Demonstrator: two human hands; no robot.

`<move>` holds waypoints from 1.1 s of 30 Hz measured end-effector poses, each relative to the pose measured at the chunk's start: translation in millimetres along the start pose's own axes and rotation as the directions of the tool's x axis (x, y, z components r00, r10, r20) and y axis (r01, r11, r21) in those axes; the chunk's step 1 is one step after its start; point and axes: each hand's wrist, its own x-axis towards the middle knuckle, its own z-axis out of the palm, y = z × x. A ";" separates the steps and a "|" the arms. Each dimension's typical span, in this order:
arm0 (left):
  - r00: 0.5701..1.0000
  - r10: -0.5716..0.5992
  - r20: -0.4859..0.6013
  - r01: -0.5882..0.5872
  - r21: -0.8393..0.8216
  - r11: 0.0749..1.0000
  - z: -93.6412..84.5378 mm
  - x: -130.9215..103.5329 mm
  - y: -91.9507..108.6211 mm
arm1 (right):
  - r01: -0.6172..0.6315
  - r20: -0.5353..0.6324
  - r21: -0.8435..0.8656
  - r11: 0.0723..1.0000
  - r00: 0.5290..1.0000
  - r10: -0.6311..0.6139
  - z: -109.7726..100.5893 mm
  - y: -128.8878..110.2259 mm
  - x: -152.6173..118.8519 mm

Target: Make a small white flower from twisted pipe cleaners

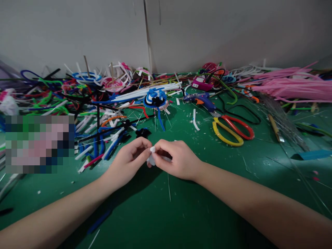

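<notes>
Pinched between both grips: one small white piece, caught at the fingertips of the left hand and the right hand, just above the green desk, midway between its left and right edges. Too small and too covered to tell its shape; looks barely begun, nothing yet wound or joined to it.

Just beyond the hands, one small black twist. Farther toward the far edge, one blue-and-white coiled piece, seemingly finished. Toward the right edge, one pair of yellow-and-red scissors and one blue glue gun. Near the far right corner, one bundle of pink strips. Loose coloured stems along the far and left edges, too many and too tangled to count.
</notes>
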 end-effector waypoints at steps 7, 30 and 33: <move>1.000 0.005 -0.002 -0.005 0.018 1.000 -0.6 0.3 -2.0 | -0.028 0.017 0.025 0.999 0.999 0.027 -0.9 -1.7 1.1; 1.000 -0.003 -0.001 0.003 -0.010 1.000 -0.4 0.0 -1.1 | -0.018 0.014 0.010 1.000 1.000 0.018 -0.9 -1.4 0.8; 1.000 -0.007 0.001 0.007 -0.013 1.000 -0.3 -0.3 -1.4 | -0.027 0.018 0.010 1.000 0.999 0.027 -1.0 -1.6 0.8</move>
